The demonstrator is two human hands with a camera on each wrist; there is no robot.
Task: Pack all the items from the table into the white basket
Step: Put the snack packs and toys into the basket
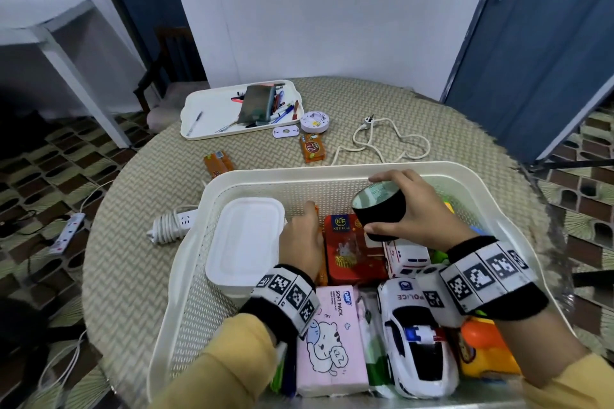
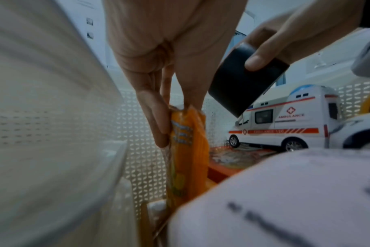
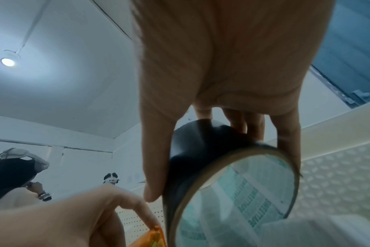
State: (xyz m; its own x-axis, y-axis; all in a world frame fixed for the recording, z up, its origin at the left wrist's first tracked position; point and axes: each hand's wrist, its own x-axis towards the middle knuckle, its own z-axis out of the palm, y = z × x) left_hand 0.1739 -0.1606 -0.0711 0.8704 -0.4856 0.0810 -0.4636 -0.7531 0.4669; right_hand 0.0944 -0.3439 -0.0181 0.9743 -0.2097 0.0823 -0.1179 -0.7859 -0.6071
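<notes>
The white basket [image 1: 332,173] fills the near half of the table. My right hand [image 1: 412,209] grips a black roll of tape [image 1: 378,209] above the red tin [image 1: 352,252] and the toy ambulance [image 1: 407,259]; the same tape roll [image 3: 228,182] shows close up in the right wrist view. My left hand [image 1: 300,236] pinches an orange snack packet [image 2: 186,150] standing on edge between the white lidded box [image 1: 246,239] and the red tin. A pink tissue pack [image 1: 329,342] and a toy police car [image 1: 415,342] lie nearer me in the basket.
On the table beyond the basket lie two orange snack packets [image 1: 312,148] [image 1: 217,164], a white cable with plug [image 1: 382,139], a round white device [image 1: 314,121], a white tray [image 1: 206,106] of pens and a power strip [image 1: 172,222].
</notes>
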